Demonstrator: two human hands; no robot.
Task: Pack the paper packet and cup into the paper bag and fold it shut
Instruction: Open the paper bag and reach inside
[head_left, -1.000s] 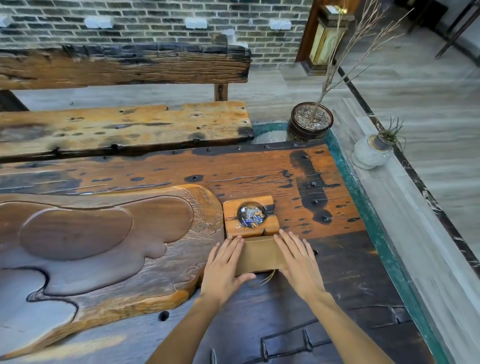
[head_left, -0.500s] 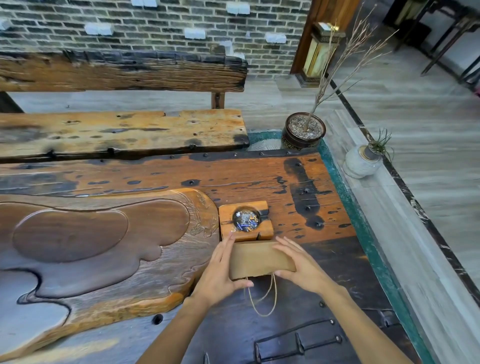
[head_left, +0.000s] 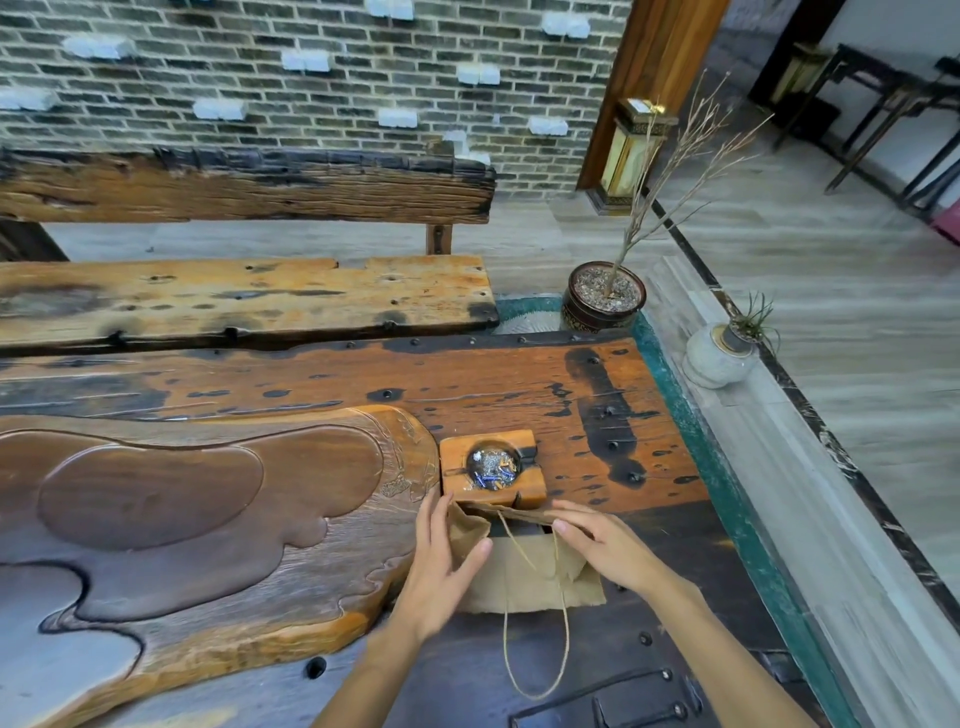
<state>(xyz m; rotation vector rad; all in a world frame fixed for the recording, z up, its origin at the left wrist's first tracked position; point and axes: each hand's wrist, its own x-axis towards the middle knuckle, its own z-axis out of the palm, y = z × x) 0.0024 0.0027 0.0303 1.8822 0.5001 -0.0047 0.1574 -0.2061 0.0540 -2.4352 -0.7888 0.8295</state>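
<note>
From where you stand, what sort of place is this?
Probably a rustic tea room or lounge: a carved wooden tea tray set into a weathered plank table, a matching bench, a grey brick wall, and potted dry branches.

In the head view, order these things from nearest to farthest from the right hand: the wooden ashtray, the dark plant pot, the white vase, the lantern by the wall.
From the right hand:
1. Wooden ashtray, just ahead of the hand on the table.
2. White vase, on the ledge to the right.
3. Dark plant pot, past the table's far corner.
4. Lantern, farthest, by the brick wall.
</note>
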